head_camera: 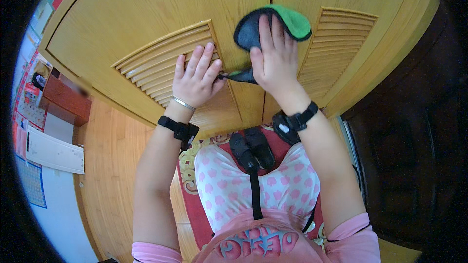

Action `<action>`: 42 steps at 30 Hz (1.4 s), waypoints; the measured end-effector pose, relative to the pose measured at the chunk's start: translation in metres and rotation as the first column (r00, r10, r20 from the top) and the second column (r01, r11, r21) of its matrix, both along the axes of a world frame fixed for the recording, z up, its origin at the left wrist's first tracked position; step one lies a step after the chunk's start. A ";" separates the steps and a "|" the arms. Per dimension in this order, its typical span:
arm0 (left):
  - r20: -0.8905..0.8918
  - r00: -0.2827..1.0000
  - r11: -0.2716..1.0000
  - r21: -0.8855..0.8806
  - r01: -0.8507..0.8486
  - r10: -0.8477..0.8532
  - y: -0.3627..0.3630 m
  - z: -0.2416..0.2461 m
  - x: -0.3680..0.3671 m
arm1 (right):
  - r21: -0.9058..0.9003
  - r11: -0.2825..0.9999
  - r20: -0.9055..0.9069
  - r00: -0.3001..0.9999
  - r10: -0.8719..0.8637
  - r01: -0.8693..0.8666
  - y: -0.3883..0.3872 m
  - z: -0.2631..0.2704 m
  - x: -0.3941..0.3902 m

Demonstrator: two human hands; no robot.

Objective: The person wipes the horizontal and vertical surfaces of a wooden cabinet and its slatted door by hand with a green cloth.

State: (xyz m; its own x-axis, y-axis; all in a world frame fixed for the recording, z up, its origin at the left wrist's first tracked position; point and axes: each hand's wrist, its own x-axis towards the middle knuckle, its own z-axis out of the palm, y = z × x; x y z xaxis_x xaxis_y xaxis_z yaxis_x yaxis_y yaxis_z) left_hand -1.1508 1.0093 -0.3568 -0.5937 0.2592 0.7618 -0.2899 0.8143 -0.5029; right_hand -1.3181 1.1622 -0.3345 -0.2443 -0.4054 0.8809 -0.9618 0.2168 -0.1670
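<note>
My right hand (pixel 276 56) presses a microfibre cloth (pixel 246 36) against the wooden cabinet near the seam between its two doors. The cloth is dark grey on one face and green on the other, with a black edge; its upper right part is folded over to show the green. A lower corner of it reaches out towards my left thumb, and I cannot tell whether the two touch. My left hand (pixel 197 76) lies with fingers apart over the louvred panel (pixel 161 65) of the left door (pixel 120 18), no object in its grasp.
The right door has its own louvred panel (pixel 340 36). Black slippers (pixel 252 149) sit on a red patterned mat (pixel 190 204) between my knees. A dark panelled door (pixel 402 135) stands at right. Wooden flooring (pixel 113 160), a reddish-brown cabinet (pixel 65 98) and a white wall (pixel 65 204) are at left.
</note>
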 end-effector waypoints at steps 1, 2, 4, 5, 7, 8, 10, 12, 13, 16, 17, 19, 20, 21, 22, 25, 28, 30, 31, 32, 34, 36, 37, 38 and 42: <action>0.012 0.998 0.997 -0.021 -0.068 0.069 0.001 0.000 -0.001 | 0.040 0.999 0.028 1.000 -0.003 0.002 0.005 -0.015 0.003; -0.001 0.992 0.991 -0.048 -0.127 0.127 0.002 -0.001 -0.001 | 0.068 0.998 0.028 1.000 0.013 -0.015 0.008 -0.032 0.005; 0.006 0.983 0.982 -0.045 -0.184 0.185 0.004 -0.002 -0.003 | 0.135 0.990 0.075 0.997 0.028 -0.038 0.013 -0.069 0.013; 0.004 0.982 0.982 -0.039 -0.186 0.187 0.005 -0.002 -0.003 | 0.167 0.986 0.099 0.995 0.008 -0.025 0.013 -0.090 0.016; 0.009 0.979 0.978 -0.038 -0.203 0.204 0.005 -0.002 -0.003 | 0.303 0.947 0.305 0.952 0.009 -0.106 0.015 -0.132 0.024; 0.008 0.978 0.978 -0.045 -0.206 0.206 0.005 -0.003 -0.003 | 0.398 0.909 0.371 0.928 -0.032 -0.127 0.018 -0.153 0.029; -0.001 0.981 0.979 -0.056 -0.194 0.194 0.003 -0.003 -0.003 | 0.498 0.858 0.368 0.927 -0.075 -0.128 0.027 -0.188 0.041; -0.008 0.981 0.979 -0.056 -0.196 0.196 0.002 -0.003 -0.003 | 0.516 0.855 0.191 0.980 -0.061 -0.048 0.035 -0.208 0.042; -0.010 0.980 0.978 -0.060 -0.199 0.199 0.002 -0.004 -0.004 | 0.427 0.902 0.172 0.985 -0.016 -0.060 0.035 -0.211 0.040; -0.028 0.980 0.978 -0.065 -0.198 0.197 0.002 -0.005 -0.006 | 0.423 0.901 0.245 0.969 -0.012 -0.095 0.030 -0.195 0.033; -0.033 0.980 0.978 -0.065 -0.198 0.196 0.002 -0.005 -0.006 | 0.367 0.914 0.382 0.924 0.019 -0.171 0.024 -0.183 0.031; -0.032 0.977 0.977 -0.019 -0.212 0.212 0.004 -0.006 -0.006 | 0.216 0.966 0.311 0.948 0.068 -0.140 0.009 -0.154 0.026; -0.032 0.975 0.975 0.004 -0.222 0.222 0.005 -0.006 -0.006 | 0.139 0.979 0.271 0.957 0.104 -0.146 0.003 -0.138 0.022; -0.034 0.975 0.976 0.006 -0.218 0.218 0.006 -0.006 -0.006 | 0.060 0.986 0.226 0.964 0.139 -0.156 -0.003 -0.123 0.017; -0.037 0.976 0.977 0.007 -0.213 0.213 0.005 -0.005 -0.006 | -0.028 0.985 0.181 0.968 0.172 -0.170 -0.008 -0.109 0.014; -0.028 0.977 0.976 -0.040 -0.213 0.212 0.005 -0.003 -0.006 | -0.060 0.985 0.114 0.979 0.167 -0.161 -0.013 -0.092 0.010; -0.015 0.977 0.976 -0.047 -0.211 0.211 0.005 -0.004 -0.006 | -0.046 0.994 0.163 0.981 0.106 -0.100 -0.011 -0.111 0.019; -0.020 0.975 0.974 -0.049 -0.223 0.223 0.005 -0.004 -0.005 | 0.082 0.988 0.354 0.930 0.095 -0.132 -0.010 -0.138 0.033; -0.028 0.976 0.975 -0.052 -0.215 0.214 0.005 -0.004 -0.005 | 0.225 0.970 0.374 0.927 -0.001 -0.090 -0.009 -0.153 0.044; -0.024 0.975 0.974 -0.051 -0.220 0.219 0.005 -0.004 -0.005 | 0.279 0.934 0.452 0.888 0.078 -0.224 -0.005 -0.168 0.053; -0.021 0.975 0.974 -0.044 -0.220 0.220 0.005 -0.003 -0.005 | 0.372 0.875 0.386 0.909 0.156 -0.308 0.004 -0.192 0.064; -0.033 0.977 0.976 -0.059 -0.212 0.210 0.005 -0.001 -0.006 | 0.398 0.868 0.318 0.932 0.172 -0.296 0.006 -0.204 0.071; -0.039 0.975 0.973 -0.075 -0.220 0.217 0.005 -0.001 -0.006 | 0.359 0.901 0.231 0.958 0.168 -0.244 0.003 -0.205 0.072; -0.043 0.976 0.973 -0.081 -0.217 0.214 0.005 -0.001 -0.006 | 0.363 0.912 0.187 0.974 0.128 -0.189 -0.001 -0.202 0.070; -0.014 0.974 0.973 -0.033 -0.227 0.227 0.006 -0.003 -0.006 | 0.209 0.963 0.157 0.978 0.138 -0.170 -0.027 -0.172 0.053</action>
State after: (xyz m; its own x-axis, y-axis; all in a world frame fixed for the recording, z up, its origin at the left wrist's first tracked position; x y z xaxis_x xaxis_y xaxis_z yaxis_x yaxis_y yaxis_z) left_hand -1.1566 1.0153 -0.3595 -0.6324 0.1445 0.7610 -0.4702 0.7091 -0.5254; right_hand -1.2653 1.1356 -0.5067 -0.2776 -0.6277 0.7272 -0.9570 0.1143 -0.2667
